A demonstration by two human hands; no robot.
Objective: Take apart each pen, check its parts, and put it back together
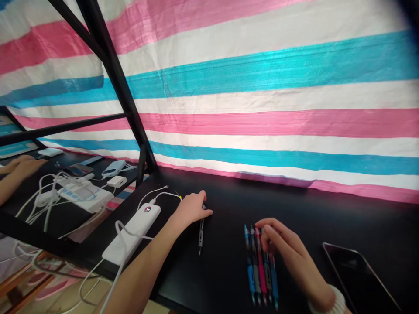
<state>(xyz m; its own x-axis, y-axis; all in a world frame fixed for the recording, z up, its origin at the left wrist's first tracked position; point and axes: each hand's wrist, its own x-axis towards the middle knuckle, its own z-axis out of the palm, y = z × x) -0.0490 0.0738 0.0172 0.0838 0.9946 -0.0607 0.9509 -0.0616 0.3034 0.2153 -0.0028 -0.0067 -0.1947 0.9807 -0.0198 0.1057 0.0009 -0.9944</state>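
On the black worktop (225, 187), the left hand (193, 207) formed a narrow grip, closure indeterminable, at a slim grey-and-black pen (200, 237), frame centre, while the right hand (284, 242), hold indeterminable, adjoined five blue, grey and pink pens (262, 274), lower right, apparently laid parallel for order.

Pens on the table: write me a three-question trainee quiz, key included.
1. Which hand is at the lone pen?
2. True or false: the pink pen lies in the middle of its row.
3. Where does the black phone lie, seen from the right hand?
A) To its left
B) To its right
C) Across the lone pen

Key: 1. The left hand. 2. True. 3. B.
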